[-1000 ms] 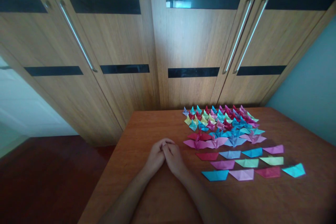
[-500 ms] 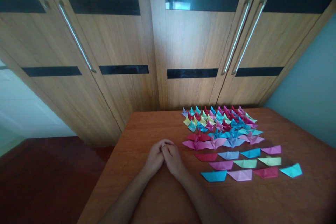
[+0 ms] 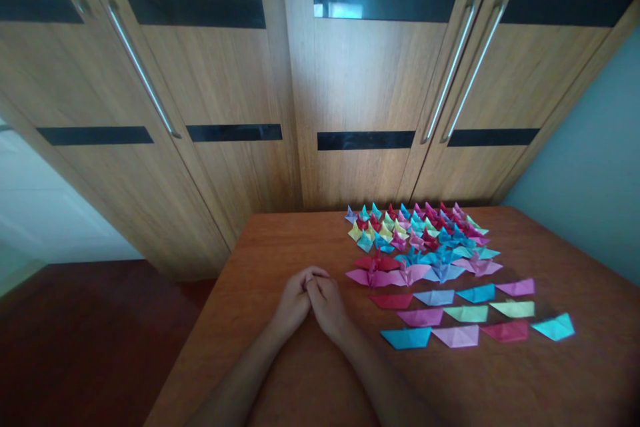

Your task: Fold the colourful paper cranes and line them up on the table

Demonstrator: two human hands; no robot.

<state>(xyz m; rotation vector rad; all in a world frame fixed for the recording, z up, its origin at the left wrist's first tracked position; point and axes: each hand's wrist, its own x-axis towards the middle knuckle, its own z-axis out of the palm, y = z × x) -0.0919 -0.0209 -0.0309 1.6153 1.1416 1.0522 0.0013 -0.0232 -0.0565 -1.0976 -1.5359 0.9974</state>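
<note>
My left hand (image 3: 294, 299) and my right hand (image 3: 327, 305) are clasped together over the wooden table (image 3: 295, 233), fingers folded around each other. No object shows in either of them; the inside of the clasp is hidden. Just to the right of my hands, the nearest paper crane (image 3: 374, 275) is pink with its wings spread. More spread cranes in red, blue and pink stand beside it. Closer to me lie rows of flat, boat-shaped folded papers, among them a blue folded paper (image 3: 406, 338) and a lilac folded paper (image 3: 456, 335).
Behind the spread cranes, many small origami pieces (image 3: 400, 239) stand packed in colourful rows near the table's far edge. A wooden wardrobe (image 3: 365, 80) with dark strips and metal handles (image 3: 143, 70) rises behind the table. A pale blue wall (image 3: 590, 167) borders the right side.
The view has shifted very slightly. My hands stay clasped in the same place, and the folded papers have not moved.
</note>
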